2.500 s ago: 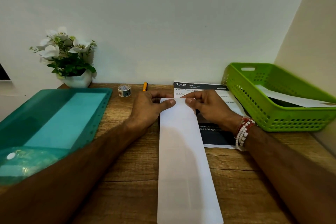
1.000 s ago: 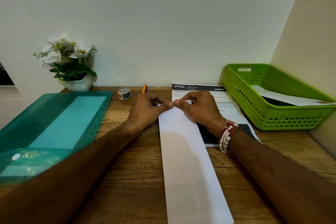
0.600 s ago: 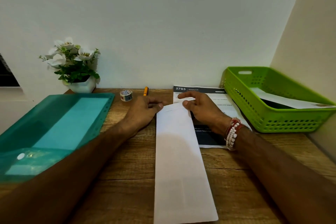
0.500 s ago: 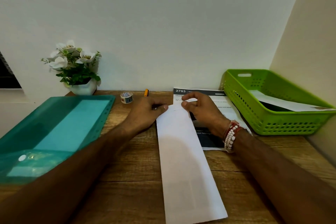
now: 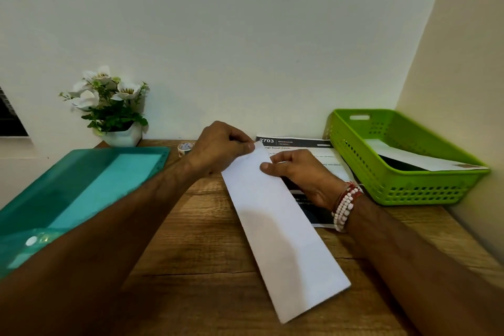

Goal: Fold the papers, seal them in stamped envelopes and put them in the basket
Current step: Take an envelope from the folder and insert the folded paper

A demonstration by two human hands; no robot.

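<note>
Head camera looks down on a long white folded paper [image 5: 281,226], lying on the wooden worktop [image 5: 196,248] and running from between the two hands back toward the person. Half a second ago it lay nearly straight; now its far end has swung left and lifted a little, so the strip sits at a slant. The left hand [image 5: 221,147] is closed, thumb and forefinger pinching the far corner of the paper. The right hand [image 5: 297,172] rests flat with its fingers pressing the paper's upper part, not gripping it. To me this looks like the far end being raised for the next crosswise fold, so the paper is not yet short enough for an envelope.

Under the right hand lies a printed sheet [image 5: 297,144], partly covered. Further right of that hand stands the green basket [image 5: 409,191], with an envelope [image 5: 425,158] already inside. Left of the left hand are a small tape roll [image 5: 185,148], a teal folder [image 5: 81,188] and a flower pot [image 5: 120,117].
</note>
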